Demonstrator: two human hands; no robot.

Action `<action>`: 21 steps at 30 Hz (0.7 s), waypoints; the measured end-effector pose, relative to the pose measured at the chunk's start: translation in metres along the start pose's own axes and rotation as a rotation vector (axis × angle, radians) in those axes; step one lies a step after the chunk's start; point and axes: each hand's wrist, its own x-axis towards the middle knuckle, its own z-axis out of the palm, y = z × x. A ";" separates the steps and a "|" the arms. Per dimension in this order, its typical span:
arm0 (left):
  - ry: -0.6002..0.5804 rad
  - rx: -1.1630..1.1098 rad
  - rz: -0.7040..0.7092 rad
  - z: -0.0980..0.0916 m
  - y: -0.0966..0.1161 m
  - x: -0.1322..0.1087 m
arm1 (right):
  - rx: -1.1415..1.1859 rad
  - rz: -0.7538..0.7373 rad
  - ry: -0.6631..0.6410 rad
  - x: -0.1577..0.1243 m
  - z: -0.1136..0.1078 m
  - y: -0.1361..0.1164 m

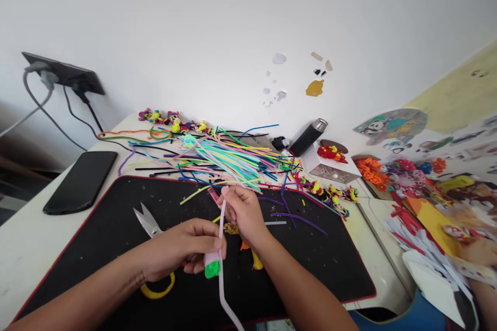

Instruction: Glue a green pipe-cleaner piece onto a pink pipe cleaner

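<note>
My left hand (194, 245) is closed around a small lilac piece with a bright green end (212, 269). Its thumb presses a long pale pink pipe cleaner (222, 289) against that piece. The upper end of the same pipe cleaner is pinched in my right hand (240, 212). Below my hands the strip bends and hangs past the frame's bottom edge. Scissors (147, 222) with yellow handles lie partly under my left hand and forearm. Small orange and yellow pieces (256, 260) rest on the black mat (310, 269), partly hidden by my right arm.
A heap of coloured pipe cleaners (233, 158) lies behind my hands, near the wall. Finished small figures (174, 121) line the back edge. A phone (81, 181) is at left, a dark flask (308, 137) at back right. Another person's hand (481, 253) shows at far right.
</note>
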 end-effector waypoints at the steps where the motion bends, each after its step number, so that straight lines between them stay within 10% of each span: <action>1: 0.002 0.012 0.002 0.000 0.000 0.000 | 0.002 -0.004 0.004 0.001 0.000 0.000; 21: -0.038 0.162 -0.001 -0.001 0.002 0.004 | 0.106 0.124 -0.082 0.005 0.000 0.000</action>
